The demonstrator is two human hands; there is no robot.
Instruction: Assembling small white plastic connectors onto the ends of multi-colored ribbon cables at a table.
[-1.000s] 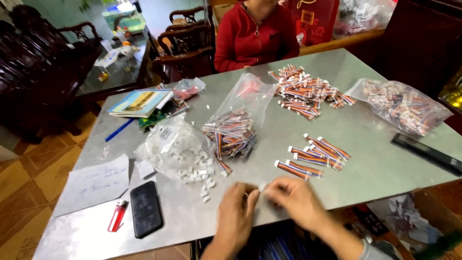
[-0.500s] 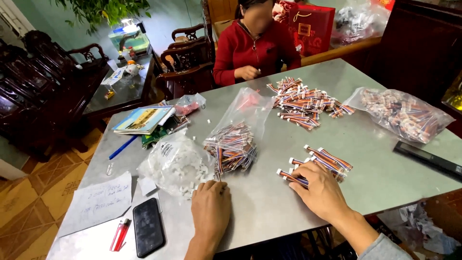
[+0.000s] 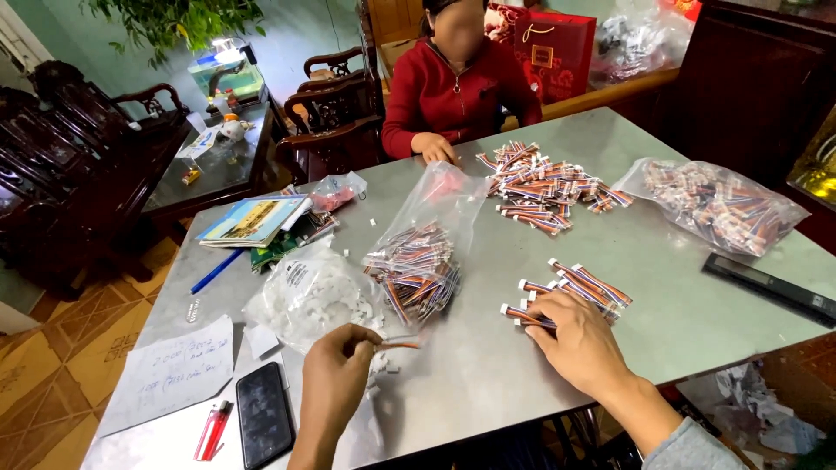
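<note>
A single wire lead (image 3: 399, 344) is pinched in the left hand (image 3: 335, 383) at the near table (image 3: 488, 383) edge. The right hand (image 3: 579, 344), its grip open, is laid on finished bundles (image 3: 570, 292). A full bag (image 3: 418, 270) beyond remains. Half a second ago, the left hand was empty.
</note>
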